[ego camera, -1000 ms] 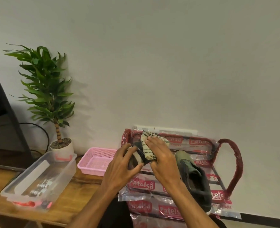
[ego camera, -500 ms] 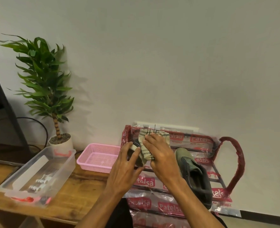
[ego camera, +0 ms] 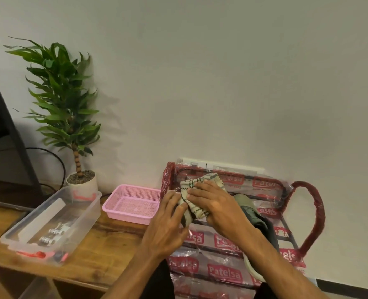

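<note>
Head: cloth near rack rim

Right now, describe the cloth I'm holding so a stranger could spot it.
Start at the red plastic-wrapped shoe rack against the white wall. Above its top shelf the right hand holds a crumpled cloth against the dark shoe in the left hand. It alone is cream with dark grid lines, unlike the olive shoe beside it.

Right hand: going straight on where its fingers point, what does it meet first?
Past the cloth, probably fingertips of the left hand on the shoe, then the rack; depth unclear.
</note>
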Tool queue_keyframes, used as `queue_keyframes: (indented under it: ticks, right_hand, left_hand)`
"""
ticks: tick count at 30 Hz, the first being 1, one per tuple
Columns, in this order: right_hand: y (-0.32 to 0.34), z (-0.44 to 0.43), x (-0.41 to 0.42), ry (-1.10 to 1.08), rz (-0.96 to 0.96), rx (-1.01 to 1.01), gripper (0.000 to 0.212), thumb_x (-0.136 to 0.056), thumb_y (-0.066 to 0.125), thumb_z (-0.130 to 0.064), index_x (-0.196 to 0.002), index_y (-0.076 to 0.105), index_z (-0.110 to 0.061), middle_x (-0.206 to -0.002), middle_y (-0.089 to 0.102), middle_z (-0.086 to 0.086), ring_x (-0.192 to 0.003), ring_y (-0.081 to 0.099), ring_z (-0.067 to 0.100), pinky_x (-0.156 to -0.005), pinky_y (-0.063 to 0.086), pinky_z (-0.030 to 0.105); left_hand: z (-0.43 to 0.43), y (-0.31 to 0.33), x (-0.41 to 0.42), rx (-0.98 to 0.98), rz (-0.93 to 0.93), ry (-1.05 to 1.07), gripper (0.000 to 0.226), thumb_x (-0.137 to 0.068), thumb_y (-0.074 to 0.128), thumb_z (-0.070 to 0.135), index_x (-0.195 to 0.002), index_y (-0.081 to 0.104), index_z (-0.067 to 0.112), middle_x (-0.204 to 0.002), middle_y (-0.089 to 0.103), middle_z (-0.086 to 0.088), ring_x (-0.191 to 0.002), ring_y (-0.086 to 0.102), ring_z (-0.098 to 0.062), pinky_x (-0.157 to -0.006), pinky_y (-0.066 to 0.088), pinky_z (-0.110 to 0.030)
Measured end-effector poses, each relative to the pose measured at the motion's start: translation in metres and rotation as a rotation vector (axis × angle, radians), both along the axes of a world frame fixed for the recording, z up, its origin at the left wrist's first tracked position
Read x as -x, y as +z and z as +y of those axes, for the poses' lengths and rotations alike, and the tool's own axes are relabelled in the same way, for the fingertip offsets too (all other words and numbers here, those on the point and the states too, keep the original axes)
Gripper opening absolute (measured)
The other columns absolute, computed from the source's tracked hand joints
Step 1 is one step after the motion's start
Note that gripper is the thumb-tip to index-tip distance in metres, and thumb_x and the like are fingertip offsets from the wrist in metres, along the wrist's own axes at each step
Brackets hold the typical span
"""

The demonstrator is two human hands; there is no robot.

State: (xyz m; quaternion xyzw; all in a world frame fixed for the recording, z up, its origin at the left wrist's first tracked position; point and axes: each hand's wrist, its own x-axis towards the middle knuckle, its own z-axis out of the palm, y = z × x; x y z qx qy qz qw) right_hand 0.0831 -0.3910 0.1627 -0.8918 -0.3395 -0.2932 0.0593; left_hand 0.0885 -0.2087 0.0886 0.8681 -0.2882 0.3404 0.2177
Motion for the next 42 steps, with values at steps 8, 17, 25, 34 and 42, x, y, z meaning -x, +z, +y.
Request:
queue_keyframes:
  ticks: [8, 17, 25, 34, 42]
  right_hand:
    - [0.021, 0.011, -0.011, -0.074, 0.094, 0.116, 0.035, -0.083, 0.07, -0.009, -0.117, 0.068, -0.016, -0.123, 0.066, 0.002, -0.122, 0.056, 0.02, -0.11, 0.03, 0.034]
    - [0.008, -0.019, 0.014, -0.065, 0.053, 0.079, 0.036, -0.067, 0.084, -0.009, -0.1, 0.076, -0.022, -0.103, 0.073, -0.008, -0.104, 0.063, 0.011, -0.097, 0.043, 0.028]
    - [0.021, -0.001, -0.005, -0.132, 0.074, 0.099, 0.038, -0.072, 0.077, -0.001, -0.106, 0.074, -0.017, -0.108, 0.072, -0.001, -0.106, 0.065, 0.018, -0.097, 0.046, 0.036]
    - [0.004, 0.0, 0.002, -0.134, -0.178, 0.094, 0.037, -0.079, 0.061, -0.006, -0.114, 0.07, -0.016, -0.118, 0.067, 0.001, -0.118, 0.057, 0.023, -0.106, 0.041, 0.043]
    - [-0.021, 0.002, 0.002, -0.118, -0.289, 0.095, 0.043, -0.092, 0.035, -0.004, -0.124, 0.064, -0.009, -0.13, 0.061, 0.007, -0.128, 0.052, 0.028, -0.109, 0.035, 0.047]
  left_hand:
    - [-0.013, -0.003, 0.007, -0.211, -0.13, 0.017, 0.064, -0.064, 0.085, 0.034, -0.115, 0.05, 0.014, -0.128, 0.056, -0.014, -0.129, 0.039, -0.029, -0.1, 0.048, -0.045]
    - [-0.018, -0.008, 0.013, -0.127, -0.001, -0.091, 0.065, -0.063, 0.087, 0.027, -0.115, 0.05, 0.019, -0.135, 0.042, -0.007, -0.133, 0.037, -0.026, -0.093, 0.053, -0.042]
    - [-0.018, 0.002, 0.009, -0.125, -0.02, -0.065, 0.063, -0.066, 0.085, 0.036, -0.116, 0.05, 0.018, -0.132, 0.045, -0.008, -0.127, 0.044, -0.027, -0.091, 0.054, -0.04]
    - [-0.011, 0.02, 0.0, 0.088, 0.049, 0.021, 0.068, -0.064, 0.085, 0.03, -0.118, 0.045, 0.019, -0.126, 0.041, -0.001, -0.115, 0.047, -0.02, -0.077, 0.056, -0.029]
    - [0.002, 0.025, -0.008, 0.114, 0.083, 0.047, 0.068, -0.06, 0.083, 0.033, -0.114, 0.044, 0.022, -0.122, 0.044, 0.002, -0.111, 0.05, -0.018, -0.072, 0.056, -0.027]
